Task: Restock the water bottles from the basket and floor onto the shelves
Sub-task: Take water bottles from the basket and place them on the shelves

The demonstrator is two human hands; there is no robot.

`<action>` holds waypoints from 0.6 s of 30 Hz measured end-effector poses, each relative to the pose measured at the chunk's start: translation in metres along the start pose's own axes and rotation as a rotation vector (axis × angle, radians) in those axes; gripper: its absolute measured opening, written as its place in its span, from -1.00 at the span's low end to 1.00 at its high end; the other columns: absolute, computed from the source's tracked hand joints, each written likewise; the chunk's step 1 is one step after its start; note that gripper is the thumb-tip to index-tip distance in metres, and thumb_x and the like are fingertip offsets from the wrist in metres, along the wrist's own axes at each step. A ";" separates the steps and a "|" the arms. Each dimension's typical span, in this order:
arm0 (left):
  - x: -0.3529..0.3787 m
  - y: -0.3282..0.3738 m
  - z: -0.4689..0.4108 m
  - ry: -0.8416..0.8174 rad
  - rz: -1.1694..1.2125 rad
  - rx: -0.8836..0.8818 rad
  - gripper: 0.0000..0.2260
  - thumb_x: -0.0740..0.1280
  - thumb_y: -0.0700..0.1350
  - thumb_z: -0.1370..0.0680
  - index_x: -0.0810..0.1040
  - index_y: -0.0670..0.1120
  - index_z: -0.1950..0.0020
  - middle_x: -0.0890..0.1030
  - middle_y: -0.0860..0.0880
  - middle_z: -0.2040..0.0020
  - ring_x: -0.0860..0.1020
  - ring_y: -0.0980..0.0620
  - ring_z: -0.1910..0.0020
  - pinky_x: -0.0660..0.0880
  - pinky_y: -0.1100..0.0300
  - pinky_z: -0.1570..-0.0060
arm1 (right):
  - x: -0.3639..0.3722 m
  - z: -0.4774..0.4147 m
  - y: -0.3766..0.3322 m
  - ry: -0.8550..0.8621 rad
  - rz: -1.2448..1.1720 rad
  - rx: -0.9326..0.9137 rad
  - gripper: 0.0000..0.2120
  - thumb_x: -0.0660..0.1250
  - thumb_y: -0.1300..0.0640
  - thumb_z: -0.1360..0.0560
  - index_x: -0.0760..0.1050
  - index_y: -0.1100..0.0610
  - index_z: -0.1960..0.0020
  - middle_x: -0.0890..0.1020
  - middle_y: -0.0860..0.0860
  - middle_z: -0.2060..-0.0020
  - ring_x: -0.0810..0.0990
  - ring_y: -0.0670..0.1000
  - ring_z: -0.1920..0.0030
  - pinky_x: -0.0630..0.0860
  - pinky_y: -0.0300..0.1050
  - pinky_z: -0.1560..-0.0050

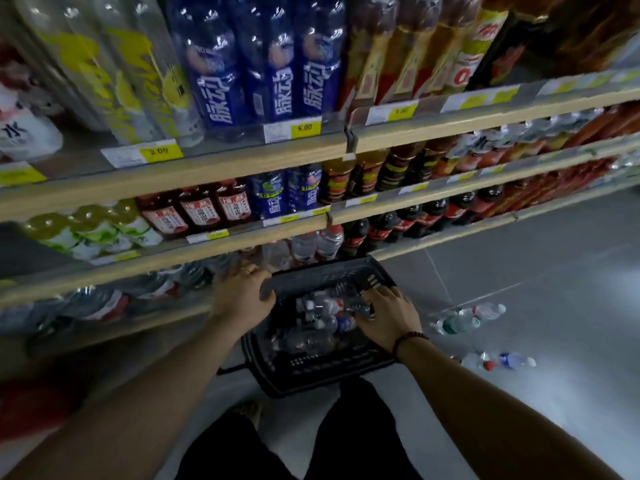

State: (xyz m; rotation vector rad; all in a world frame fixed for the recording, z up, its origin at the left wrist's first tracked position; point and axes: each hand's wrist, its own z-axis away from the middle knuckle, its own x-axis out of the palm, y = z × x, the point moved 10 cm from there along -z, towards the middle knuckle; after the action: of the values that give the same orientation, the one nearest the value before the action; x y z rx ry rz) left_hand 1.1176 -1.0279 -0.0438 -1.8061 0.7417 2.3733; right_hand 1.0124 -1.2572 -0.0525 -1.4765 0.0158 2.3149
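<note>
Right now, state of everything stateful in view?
Black basket: on floor, part full of bottles.
Basket bottles: lying jumbled.
Floor bottles: lying on sides, capped.
Left hand: by lowest shelf edge, grip unclear.
Right hand: on basket bottles, grip unclear.

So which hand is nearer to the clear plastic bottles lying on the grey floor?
Right. The right hand rests on bottles in the black plastic basket, beside those floor bottles; the left hand is at the basket's opposite side.

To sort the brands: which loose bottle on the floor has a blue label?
The blue-labelled bottle, lying rightmost in the nearer pair; the other floor bottles show green or red.
</note>
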 end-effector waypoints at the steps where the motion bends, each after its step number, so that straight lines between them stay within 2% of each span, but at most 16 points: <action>1: 0.011 0.002 0.003 -0.013 0.014 -0.049 -0.70 0.29 0.07 -0.55 0.56 -0.01 -0.23 0.56 0.03 -0.15 0.52 -0.04 -0.11 0.46 0.13 0.04 | 0.001 -0.010 0.007 -0.021 0.004 -0.022 -0.64 0.23 -0.10 -0.51 0.48 0.04 -0.24 0.52 0.04 -0.21 0.40 0.09 -0.26 0.38 -0.05 -0.20; 5: 0.054 0.012 0.024 -0.050 0.082 -0.236 -0.71 0.32 0.00 -0.54 0.58 -0.09 -0.21 0.59 -0.07 -0.09 0.52 -0.10 -0.11 0.48 0.05 -0.02 | 0.016 -0.040 0.022 -0.119 -0.004 -0.122 -0.57 0.26 -0.11 -0.53 0.42 0.07 -0.32 0.48 0.07 -0.30 0.40 0.11 -0.32 0.41 0.01 -0.26; 10: 0.099 0.016 0.042 -0.092 0.136 -0.432 -0.67 0.32 0.01 -0.55 0.54 -0.06 -0.28 0.57 -0.08 -0.23 0.49 -0.11 -0.23 0.48 0.01 -0.15 | 0.052 -0.073 0.045 -0.181 -0.036 -0.176 -0.62 0.29 -0.10 -0.52 0.47 0.08 -0.26 0.53 0.10 -0.23 0.46 0.15 -0.23 0.49 0.03 -0.16; 14: 0.133 0.010 0.046 -0.027 0.190 -0.562 -0.71 0.36 -0.03 -0.53 0.58 -0.08 -0.22 0.59 -0.11 -0.15 0.54 -0.16 -0.14 0.50 0.04 -0.03 | 0.098 -0.095 0.069 -0.247 -0.159 -0.126 -0.59 0.33 -0.11 -0.48 0.47 0.01 -0.28 0.54 0.07 -0.23 0.51 0.16 -0.19 0.53 0.09 -0.12; 18: 0.189 0.004 0.045 -0.002 0.283 -0.606 -0.73 0.40 -0.07 -0.48 0.62 -0.11 -0.15 0.63 -0.13 -0.07 0.57 -0.18 -0.08 0.56 -0.04 0.03 | 0.149 -0.120 0.091 -0.261 -0.241 -0.080 -0.57 0.34 -0.04 -0.46 0.44 -0.01 -0.31 0.53 0.02 -0.25 0.51 0.13 -0.21 0.55 0.11 -0.11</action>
State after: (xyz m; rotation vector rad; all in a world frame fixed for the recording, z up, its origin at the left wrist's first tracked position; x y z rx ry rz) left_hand 1.0184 -1.0567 -0.2084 -1.9975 0.3013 3.0350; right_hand 1.0316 -1.3193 -0.2540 -1.1303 -0.3119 2.3096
